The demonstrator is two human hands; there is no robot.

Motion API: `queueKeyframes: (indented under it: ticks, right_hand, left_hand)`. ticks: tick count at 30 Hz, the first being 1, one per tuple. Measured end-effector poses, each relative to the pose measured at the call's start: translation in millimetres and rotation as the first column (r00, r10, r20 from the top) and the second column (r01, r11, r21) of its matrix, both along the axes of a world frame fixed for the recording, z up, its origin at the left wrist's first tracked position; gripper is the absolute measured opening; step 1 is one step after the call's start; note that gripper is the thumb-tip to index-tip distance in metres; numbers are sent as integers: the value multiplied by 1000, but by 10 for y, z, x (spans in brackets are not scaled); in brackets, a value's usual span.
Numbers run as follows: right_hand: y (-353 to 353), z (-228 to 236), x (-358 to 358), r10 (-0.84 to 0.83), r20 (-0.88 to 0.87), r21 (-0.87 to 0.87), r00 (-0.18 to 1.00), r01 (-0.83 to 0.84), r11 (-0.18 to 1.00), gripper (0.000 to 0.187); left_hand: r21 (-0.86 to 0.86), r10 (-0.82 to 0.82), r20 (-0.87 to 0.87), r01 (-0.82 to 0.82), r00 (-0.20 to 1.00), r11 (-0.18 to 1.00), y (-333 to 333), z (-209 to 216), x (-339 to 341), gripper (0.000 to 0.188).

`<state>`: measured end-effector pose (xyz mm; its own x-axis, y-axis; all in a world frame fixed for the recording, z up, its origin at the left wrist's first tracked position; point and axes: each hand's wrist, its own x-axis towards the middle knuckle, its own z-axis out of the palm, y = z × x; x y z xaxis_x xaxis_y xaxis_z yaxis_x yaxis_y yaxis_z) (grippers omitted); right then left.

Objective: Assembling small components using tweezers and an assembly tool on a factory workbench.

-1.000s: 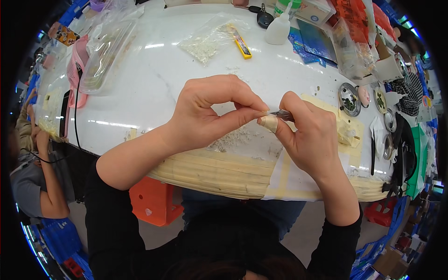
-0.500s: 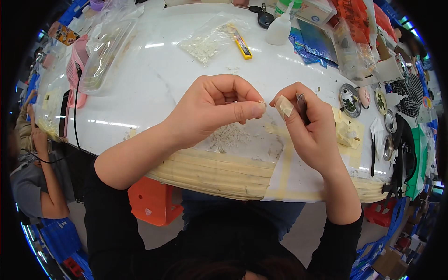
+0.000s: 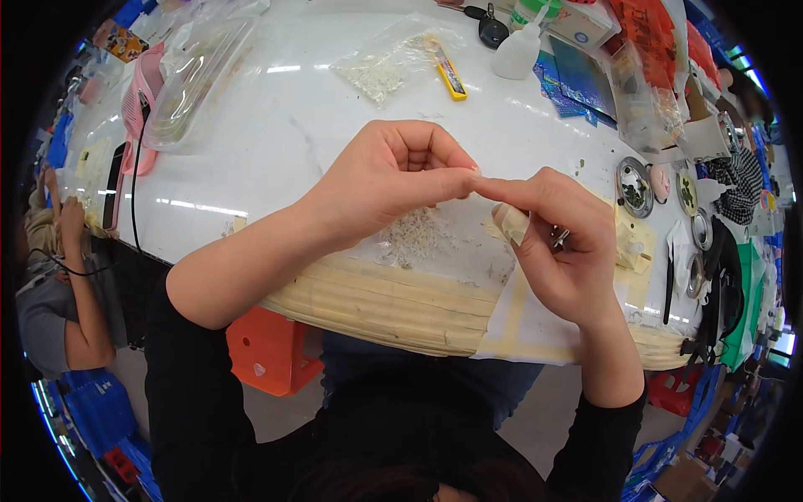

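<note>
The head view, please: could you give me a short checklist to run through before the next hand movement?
1. Metal tool tucked into the right hand: ok.
2. Tape wrap on the right thumb: ok, in place.
3. Left hand, thumb and forefinger brought together: ok.
4. Small piece in that pinch: cannot tell, too small to make out.
5. Tabletop free of crumbs: not ok, white crumbs lie scattered.

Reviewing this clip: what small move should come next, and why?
Perhaps ease the right hand away so its index fingertip clears the left hand: that fingertip seems to meet the left thumb-and-finger pinch, while the metal tool sits tucked in the right palm. What's pinched is unclear.
</note>
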<state>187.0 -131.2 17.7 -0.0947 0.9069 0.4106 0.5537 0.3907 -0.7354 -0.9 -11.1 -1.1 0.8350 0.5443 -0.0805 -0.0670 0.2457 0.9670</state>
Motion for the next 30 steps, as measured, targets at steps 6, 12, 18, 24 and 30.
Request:
queueKeyframes:
  ticks: [6, 12, 18, 24, 30]
  right_hand:
    - [-26, 61, -79, -167, -175, -240, 970, 122, 963, 20]
    - [3, -7, -39, -190, -166, -172, 968, 161, 972, 19]
    - [-14, 35, -13, -206, -141, -200, 968, 176, 964, 19]
    - [-8, -27, 51, -211, -181, -149, 961, 185, 971, 20]
    - [0, -46, 49, -199, -176, -161, 964, 171, 972, 20]
  left_hand:
    - [654, 251, -228, -43, 941, 755, 225, -48, 20, 13]
    - [772, 359, -236, -50, 903, 634, 367, -90, 7, 14]
    - [913, 319, -66, -71, 945, 401, 481, -63, -19, 15]
    - [995, -11, -75, 74, 997, -67, 397, -239, 126, 30]
    - [983, 39, -138, 142, 990, -113, 604, -228, 107, 23]
